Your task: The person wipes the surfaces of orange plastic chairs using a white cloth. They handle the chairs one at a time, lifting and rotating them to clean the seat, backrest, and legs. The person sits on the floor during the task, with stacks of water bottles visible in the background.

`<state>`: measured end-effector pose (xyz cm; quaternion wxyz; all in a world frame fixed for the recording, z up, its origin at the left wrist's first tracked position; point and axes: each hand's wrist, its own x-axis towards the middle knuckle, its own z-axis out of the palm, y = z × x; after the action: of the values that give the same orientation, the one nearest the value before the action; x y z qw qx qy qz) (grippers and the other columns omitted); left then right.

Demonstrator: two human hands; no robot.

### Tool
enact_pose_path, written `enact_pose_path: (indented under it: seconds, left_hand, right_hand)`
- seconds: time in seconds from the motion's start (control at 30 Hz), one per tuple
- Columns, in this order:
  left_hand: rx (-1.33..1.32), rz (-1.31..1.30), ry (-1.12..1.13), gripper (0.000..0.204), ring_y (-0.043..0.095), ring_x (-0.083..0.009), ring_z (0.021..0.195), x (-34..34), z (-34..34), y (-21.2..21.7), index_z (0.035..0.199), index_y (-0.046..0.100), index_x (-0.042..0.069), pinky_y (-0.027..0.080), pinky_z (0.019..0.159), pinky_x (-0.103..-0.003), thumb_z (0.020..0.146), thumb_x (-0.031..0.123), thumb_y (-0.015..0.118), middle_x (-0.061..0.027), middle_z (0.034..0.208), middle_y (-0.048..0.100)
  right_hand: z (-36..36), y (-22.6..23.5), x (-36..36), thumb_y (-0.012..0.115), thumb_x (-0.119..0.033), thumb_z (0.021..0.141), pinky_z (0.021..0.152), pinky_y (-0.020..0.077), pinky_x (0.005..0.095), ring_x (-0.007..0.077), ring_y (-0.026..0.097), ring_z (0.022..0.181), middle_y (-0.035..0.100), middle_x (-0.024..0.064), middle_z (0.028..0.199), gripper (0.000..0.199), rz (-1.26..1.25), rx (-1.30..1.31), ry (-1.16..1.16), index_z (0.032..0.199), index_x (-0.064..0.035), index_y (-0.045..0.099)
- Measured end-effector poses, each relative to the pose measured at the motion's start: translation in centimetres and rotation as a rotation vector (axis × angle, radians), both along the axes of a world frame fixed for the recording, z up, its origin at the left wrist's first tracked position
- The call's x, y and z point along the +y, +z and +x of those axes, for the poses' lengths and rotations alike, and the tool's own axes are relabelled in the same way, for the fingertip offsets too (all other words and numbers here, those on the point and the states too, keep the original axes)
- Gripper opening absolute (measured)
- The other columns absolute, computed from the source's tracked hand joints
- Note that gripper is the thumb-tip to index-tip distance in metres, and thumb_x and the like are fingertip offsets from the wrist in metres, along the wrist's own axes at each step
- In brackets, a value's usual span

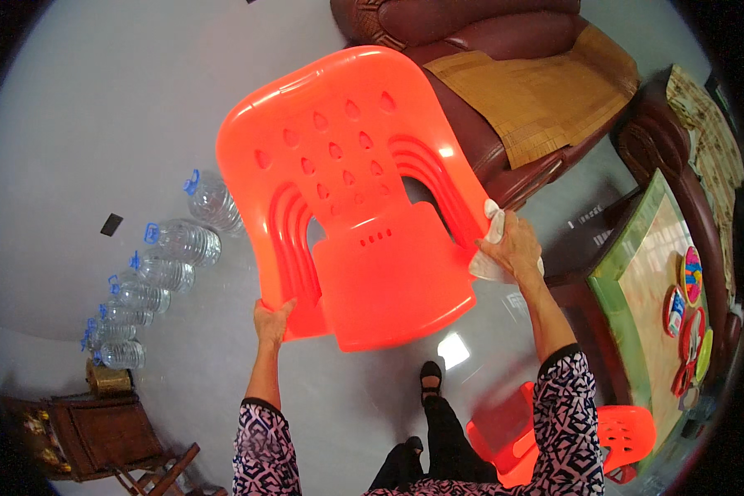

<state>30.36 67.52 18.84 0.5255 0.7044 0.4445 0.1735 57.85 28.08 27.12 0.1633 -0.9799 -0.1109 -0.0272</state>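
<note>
A bright orange-red plastic armchair (393, 277) fills the middle of the view, its seat toward me and its tall backrest with drop-shaped holes reaching away. My left hand (271, 321) grips the front end of the chair's left arm, thumb on top. At the right armrest, my right hand (517, 248) is closed around a white cloth (489, 263), which lies against the armrest's outer edge. The chair's legs are hidden beneath it, so I cannot tell whether it stands on the floor or is held up.
Several large clear water bottles (186, 241) with blue caps line the left wall. A dark red leather sofa (463, 107) with a tan mat is at the back. To the right stands a green-edged table (636, 273) with colourful items. Another orange-red chair (628, 434) is near my right elbow.
</note>
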Motion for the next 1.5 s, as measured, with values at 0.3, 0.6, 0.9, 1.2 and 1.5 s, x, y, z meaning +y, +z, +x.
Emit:
enact_pose_path:
  seconds: [0.3, 0.6, 0.9, 1.2, 1.5]
  left_hand:
    - [-0.003, -0.076, 0.026, 0.035, 0.06, -0.0167, 0.081, -0.1, 0.6, -0.1, 0.099, 0.061, -0.004, 0.049, 0.074, -0.031, 0.07, 0.008, 0.077, -0.0082, 0.094, 0.066]
    - [-0.207, -0.267, -0.098, 0.033, 0.061, -0.0153, 0.077, 2.4, -3.7, 15.7, 0.101, 0.064, -0.003, 0.05, 0.07, -0.03, 0.074, 0.009, 0.078, -0.0073, 0.09, 0.066]
    - [-0.392, -0.176, -0.234, 0.029, 0.063, -0.0124, 0.075, 0.5, -16.0, 23.3, 0.101, 0.065, -0.004, 0.052, 0.068, -0.027, 0.078, 0.009, 0.076, -0.0055, 0.089, 0.067]
    - [-0.319, -0.238, -0.393, 0.037, 0.064, -0.0136, 0.082, -2.9, -28.1, 25.9, 0.108, 0.062, -0.004, 0.052, 0.074, -0.028, 0.076, 0.008, 0.077, -0.007, 0.097, 0.067]
    - [-0.297, -0.323, -0.396, 0.04, 0.063, -0.0121, 0.081, -11.3, -35.9, 19.0, 0.111, 0.057, -0.004, 0.052, 0.074, -0.026, 0.074, -0.003, 0.075, -0.0069, 0.093, 0.066]
  right_hand:
    - [2.0, 0.5, 0.5, 0.078, -0.038, 0.061, 0.081, 0.0503, 0.0501, 0.0411, 0.063, 0.093, 0.066, 0.0234, 0.099, 0.059, 0.077, 0.194, -0.063, 0.104, -0.0049, 0.055]
    - [-2.9, 14.9, 1.5, 0.074, -0.042, 0.062, 0.079, 0.051, 0.0488, 0.0414, 0.064, 0.091, 0.066, 0.0249, 0.097, 0.061, 0.132, -0.108, 0.036, 0.108, -0.0047, 0.06]
    - [-21.0, 22.0, -5.2, 0.075, -0.038, 0.067, 0.073, 0.0491, 0.0387, 0.0284, 0.066, 0.081, 0.067, 0.0191, 0.086, 0.05, 0.329, -0.262, -0.027, 0.097, 0.0004, 0.064]
    - [-40.9, 23.3, -14.2, 0.073, -0.038, 0.069, 0.089, 0.0458, 0.0402, 0.0333, 0.062, 0.101, 0.064, 0.022, 0.107, 0.065, 0.053, -0.42, -0.293, 0.118, 0.0018, 0.059]
    - [-53.9, 13.3, -21.6, 0.076, -0.018, 0.069, 0.088, 0.0481, 0.0356, 0.0227, 0.063, 0.099, 0.067, 0.0149, 0.104, 0.056, 0.457, -0.18, -0.322, 0.118, 0.0028, 0.058]
